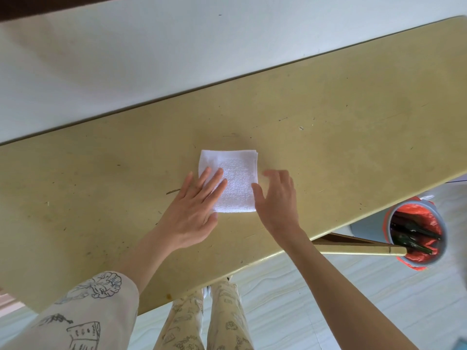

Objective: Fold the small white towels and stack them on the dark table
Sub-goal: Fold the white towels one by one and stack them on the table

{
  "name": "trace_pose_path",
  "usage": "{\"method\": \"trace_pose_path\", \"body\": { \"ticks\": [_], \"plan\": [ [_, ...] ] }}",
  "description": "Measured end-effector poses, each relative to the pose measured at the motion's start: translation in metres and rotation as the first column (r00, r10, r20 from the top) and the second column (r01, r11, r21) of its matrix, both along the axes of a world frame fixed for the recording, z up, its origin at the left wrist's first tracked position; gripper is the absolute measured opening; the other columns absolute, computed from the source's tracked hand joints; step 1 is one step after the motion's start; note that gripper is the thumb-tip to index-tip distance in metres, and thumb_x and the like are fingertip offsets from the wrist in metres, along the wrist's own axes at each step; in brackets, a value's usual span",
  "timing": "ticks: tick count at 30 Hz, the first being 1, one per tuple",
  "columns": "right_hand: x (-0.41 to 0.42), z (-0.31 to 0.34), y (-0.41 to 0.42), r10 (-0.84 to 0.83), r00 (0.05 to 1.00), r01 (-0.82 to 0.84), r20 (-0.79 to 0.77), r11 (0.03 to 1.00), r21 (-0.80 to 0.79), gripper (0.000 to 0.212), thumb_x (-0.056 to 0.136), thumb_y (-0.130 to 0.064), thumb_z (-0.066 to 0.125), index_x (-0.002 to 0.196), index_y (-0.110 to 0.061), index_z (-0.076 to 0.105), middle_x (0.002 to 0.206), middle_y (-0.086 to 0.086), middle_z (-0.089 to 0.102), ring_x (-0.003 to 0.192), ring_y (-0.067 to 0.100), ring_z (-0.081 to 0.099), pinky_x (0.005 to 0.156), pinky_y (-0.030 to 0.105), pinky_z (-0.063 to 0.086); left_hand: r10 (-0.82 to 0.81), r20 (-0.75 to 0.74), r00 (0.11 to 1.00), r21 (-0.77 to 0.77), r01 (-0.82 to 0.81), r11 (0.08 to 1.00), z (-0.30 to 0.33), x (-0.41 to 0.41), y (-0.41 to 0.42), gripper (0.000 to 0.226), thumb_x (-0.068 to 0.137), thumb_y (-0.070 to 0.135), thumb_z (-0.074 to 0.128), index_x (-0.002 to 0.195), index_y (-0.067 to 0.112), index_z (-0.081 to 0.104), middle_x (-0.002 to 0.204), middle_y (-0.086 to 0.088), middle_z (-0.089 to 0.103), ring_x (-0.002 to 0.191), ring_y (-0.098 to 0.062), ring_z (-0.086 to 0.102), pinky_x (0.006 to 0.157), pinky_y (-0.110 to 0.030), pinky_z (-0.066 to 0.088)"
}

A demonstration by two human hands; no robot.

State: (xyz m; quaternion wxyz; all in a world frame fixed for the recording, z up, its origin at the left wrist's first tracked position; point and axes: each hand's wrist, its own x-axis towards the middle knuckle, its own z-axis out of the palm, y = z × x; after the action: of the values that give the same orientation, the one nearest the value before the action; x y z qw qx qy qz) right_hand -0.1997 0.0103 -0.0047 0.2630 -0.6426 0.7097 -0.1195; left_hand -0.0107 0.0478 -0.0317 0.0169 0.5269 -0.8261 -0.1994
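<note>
A: Towel (pixel 235 183) loc?
B: Folded square, mid tan table (pixel 328 122). No dark table in view.
A: Hands?
B: 2 apart. Left hand (pixel 192 210) flat, fingers straight on towel's left edge, prob pinning the fold. Right hand (pixel 276 198) relaxed beside right edge, blurred; contact unclear.

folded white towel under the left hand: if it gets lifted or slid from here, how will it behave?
The folded towel looks like soft terry in layers, so it will probably sag and may unfold if lifted by one edge. It looks thin, likely light. The left hand lies flat on it, while the right hand is beside its edge. On the smooth table it should slide, perhaps bunching.
</note>
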Motion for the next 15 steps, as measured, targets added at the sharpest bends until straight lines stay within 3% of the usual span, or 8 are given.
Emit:
{"method": "trace_pose_path", "body": {
  "ticks": [2,5,8,10,15],
  "plan": [
    [0.009,-0.008,0.003,0.155,0.980,-0.178,-0.127,0.965,-0.193,0.036,0.092,-0.017,0.039,0.121,-0.002,0.053,0.127,0.017,0.054,0.122,0.035,0.049,0.102,0.048,0.040,0.010,-0.019,1.000,-0.045,-0.011,0.999,0.003,-0.005,-0.003,0.060,0.093,0.031,0.021,0.148,0.012,0.008,0.157,0.000,-0.002,0.144,-0.016,-0.010,0.116,-0.041,-0.007],
    [0.019,-0.027,-0.004,0.290,0.919,-0.342,-0.267,0.923,-0.176,0.049,0.093,-0.019,0.028,0.136,-0.002,0.041,0.145,0.014,0.041,0.136,0.029,0.035,0.112,0.046,0.023,0.127,-0.027,0.992,-0.115,-0.129,0.985,-0.003,-0.015,-0.018,0.053,0.098,0.028,0.015,0.145,0.004,0.020,0.156,-0.007,0.011,0.144,-0.018,0.004,0.116,-0.041,-0.001],
    [0.017,-0.046,-0.010,0.319,0.906,-0.366,-0.280,0.921,-0.136,0.054,0.094,-0.026,0.028,0.141,-0.001,0.032,0.150,0.012,0.033,0.139,0.024,0.029,0.114,0.042,0.008,0.208,0.021,0.978,-0.138,-0.203,0.969,-0.019,-0.020,-0.031,0.055,0.100,0.031,0.009,0.142,0.002,0.026,0.153,-0.012,0.024,0.142,-0.023,0.018,0.115,-0.044,0.010],
    [0.014,-0.054,-0.010,0.329,0.903,-0.372,-0.277,0.921,-0.117,0.057,0.095,-0.032,0.026,0.144,-0.003,0.028,0.152,0.010,0.027,0.141,0.020,0.022,0.114,0.040,0.003,0.220,0.057,0.974,-0.159,-0.208,0.965,-0.029,-0.017,-0.033,0.054,0.099,0.033,0.016,0.143,0.003,0.025,0.153,-0.011,0.025,0.141,-0.022,0.021,0.115,-0.046,0.015],
    [0.012,-0.056,-0.010,0.328,0.894,-0.375,-0.305,0.920,-0.111,0.059,0.094,-0.035,0.027,0.145,-0.005,0.025,0.153,0.009,0.026,0.141,0.020,0.018,0.114,0.042,0.004,0.215,0.089,0.973,-0.210,-0.193,0.959,-0.031,-0.013,-0.034,0.057,0.097,0.036,0.024,0.144,0.005,0.024,0.153,-0.008,0.023,0.141,-0.018,0.018,0.114,-0.049,0.014]
  ]
}}
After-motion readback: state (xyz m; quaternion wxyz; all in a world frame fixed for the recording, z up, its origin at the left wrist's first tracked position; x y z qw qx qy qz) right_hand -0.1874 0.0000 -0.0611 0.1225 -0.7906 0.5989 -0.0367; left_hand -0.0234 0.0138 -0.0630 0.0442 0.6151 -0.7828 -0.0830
